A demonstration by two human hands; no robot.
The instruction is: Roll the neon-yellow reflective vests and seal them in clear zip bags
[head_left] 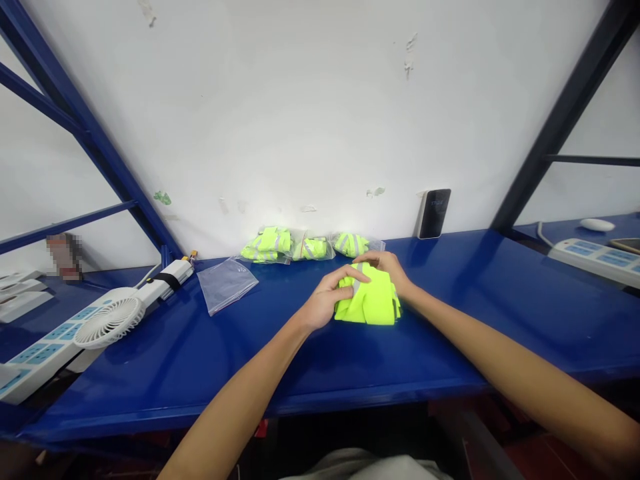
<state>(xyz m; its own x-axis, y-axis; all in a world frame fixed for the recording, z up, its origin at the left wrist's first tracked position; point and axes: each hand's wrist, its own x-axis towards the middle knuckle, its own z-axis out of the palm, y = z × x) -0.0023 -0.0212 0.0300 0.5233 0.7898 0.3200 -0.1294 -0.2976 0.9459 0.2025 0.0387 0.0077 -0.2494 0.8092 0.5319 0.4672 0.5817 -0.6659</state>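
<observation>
A folded neon-yellow reflective vest [373,303] with a grey stripe rests on the blue table. My left hand [327,297] grips its left side, the fingers lying over the top. Around the far right corner curls my right hand [393,270], part of its fingers hidden behind the cloth. Just beyond, along the wall, lie three more yellow bundles in clear bags: a left one [267,245], a middle one [311,249] and a right one [351,244]. Flat clear plastic bags [227,285] lie to the left of my hands.
A white power strip [55,333] and a small white fan [111,323] occupy the left end of the blue table [490,293]. A dark-faced device [434,213] leans against the wall. At far right is another power strip [597,259]. Blue metal posts [107,153] flank the table.
</observation>
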